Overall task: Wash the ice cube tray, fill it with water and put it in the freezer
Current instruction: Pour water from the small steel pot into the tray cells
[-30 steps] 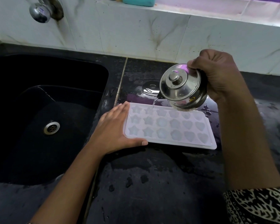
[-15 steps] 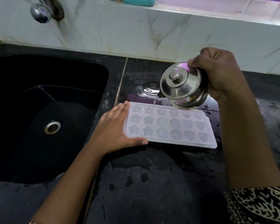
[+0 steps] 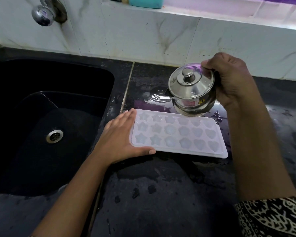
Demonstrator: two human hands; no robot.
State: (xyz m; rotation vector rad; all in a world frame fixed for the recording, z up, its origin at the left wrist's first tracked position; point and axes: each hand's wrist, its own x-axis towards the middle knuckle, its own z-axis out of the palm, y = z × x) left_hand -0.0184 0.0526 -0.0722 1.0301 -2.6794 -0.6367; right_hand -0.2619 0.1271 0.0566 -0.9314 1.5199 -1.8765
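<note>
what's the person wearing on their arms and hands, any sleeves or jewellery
Both hands are bare, with no rings or gloves showing. The left hand and its forearm are uncovered as far as the frame's bottom edge. The right hand has a bare forearm ending in a sleeve with a black-and-cream squiggly print.

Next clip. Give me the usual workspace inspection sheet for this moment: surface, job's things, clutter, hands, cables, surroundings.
Surface: black stone counter, wet, with puddles behind the tray.
Job's things: white ice cube tray flat on the counter, with star, flower and heart moulds; water level unclear. Lidded steel pot tilted above the tray's far edge; no stream visible.
Clutter: nothing seen on the counter.
Hands: left hand flat against the tray's left end, thumb along its near edge; right hand gripping the pot.
Cables: nothing seen.
Surroundings: black sink to the left with a metal drain; tap on the marble wall; teal container on the ledge.
</note>
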